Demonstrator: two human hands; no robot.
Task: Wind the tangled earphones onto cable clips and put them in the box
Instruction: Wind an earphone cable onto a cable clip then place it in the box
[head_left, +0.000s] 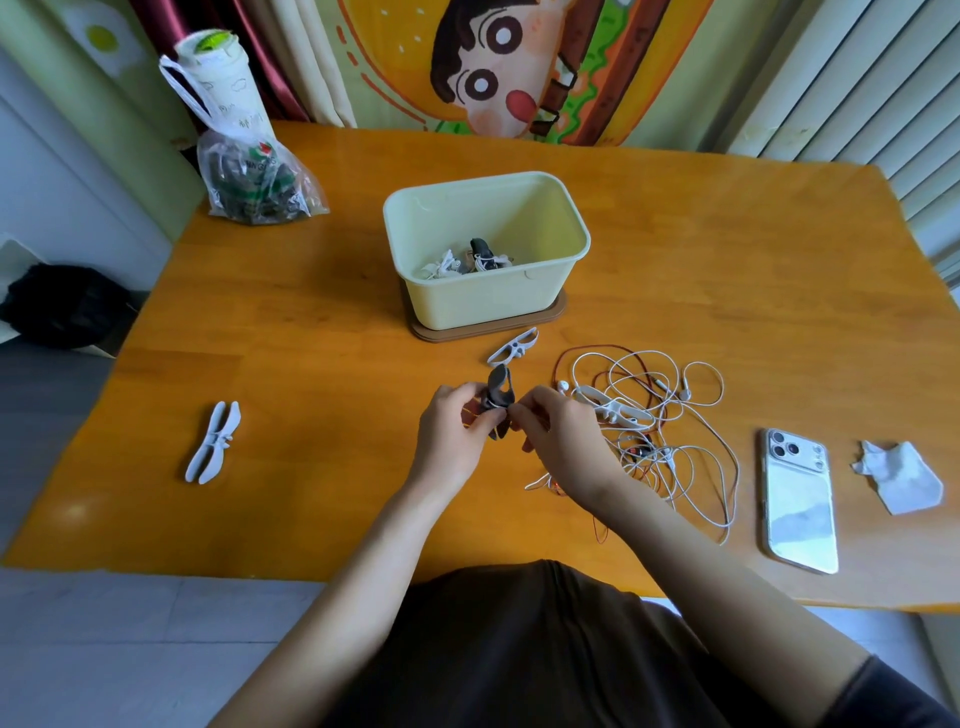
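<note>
My left hand (449, 431) grips a dark grey cable clip (497, 397) at the table's middle. My right hand (558, 441) pinches a thin red cable right beside that clip. To the right lies a tangle of white and red earphones (670, 421) with a white clip (615, 410) lying on it. Another white clip (513, 347) rests in front of the pale yellow box (519, 296), and a third (214, 441) lies far left. Inside the box sit wound earphones (467, 259) on clips.
A phone (797, 499) lies face down at the right, with a crumpled tissue (898, 475) beyond it. A plastic bag (254, 176) with dark items and a cup stands at the back left. The box stands on a brown lid (550, 318).
</note>
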